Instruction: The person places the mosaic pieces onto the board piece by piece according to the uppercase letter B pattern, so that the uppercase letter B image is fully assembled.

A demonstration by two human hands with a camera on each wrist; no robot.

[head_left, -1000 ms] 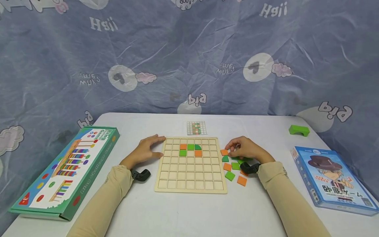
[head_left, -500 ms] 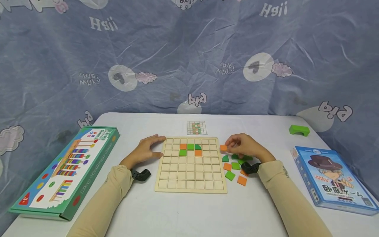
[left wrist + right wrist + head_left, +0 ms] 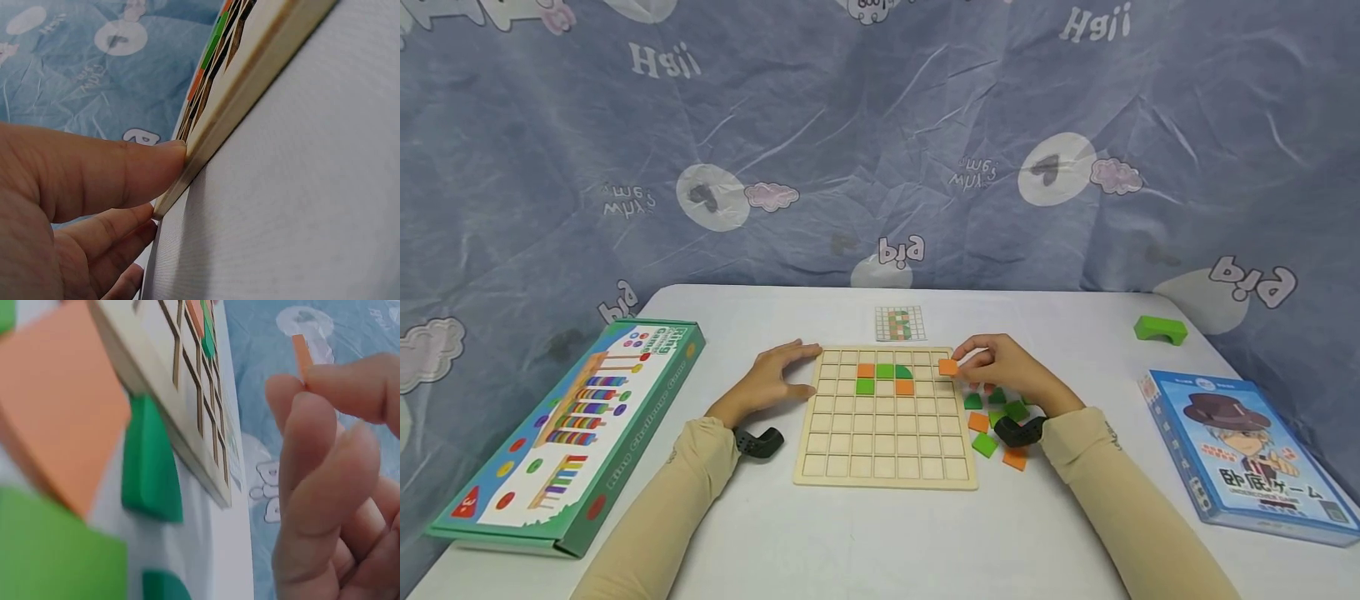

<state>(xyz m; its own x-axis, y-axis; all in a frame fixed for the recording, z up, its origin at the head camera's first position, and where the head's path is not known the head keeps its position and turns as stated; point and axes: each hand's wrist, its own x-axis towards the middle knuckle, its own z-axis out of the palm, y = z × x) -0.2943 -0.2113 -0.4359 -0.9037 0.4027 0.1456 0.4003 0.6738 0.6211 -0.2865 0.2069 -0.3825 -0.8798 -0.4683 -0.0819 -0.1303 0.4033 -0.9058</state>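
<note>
A wooden grid board (image 3: 883,446) lies on the white table, with several orange and green tiles set in its upper cells. My left hand (image 3: 767,382) touches the board's left edge with thumb and fingertips, fingers fairly straight; the left wrist view shows the thumb (image 3: 144,172) against the rim. Between thumb and fingers, my right hand (image 3: 1011,371) pinches an orange square tile (image 3: 948,367) above the board's upper right side. In the right wrist view that orange tile (image 3: 302,355) is seen nearly edge-on, raised off the board.
Loose orange and green tiles, such as a green square (image 3: 985,445), lie right of the board. A small pattern card (image 3: 900,323) sits behind it. A green game box (image 3: 572,433) stands left, a blue box (image 3: 1247,454) right, and a green arch block (image 3: 1161,330) far right.
My right hand has picked up the orange tile from the pile's upper left and carried it left over the board's edge. The left hand stays at the board.
</note>
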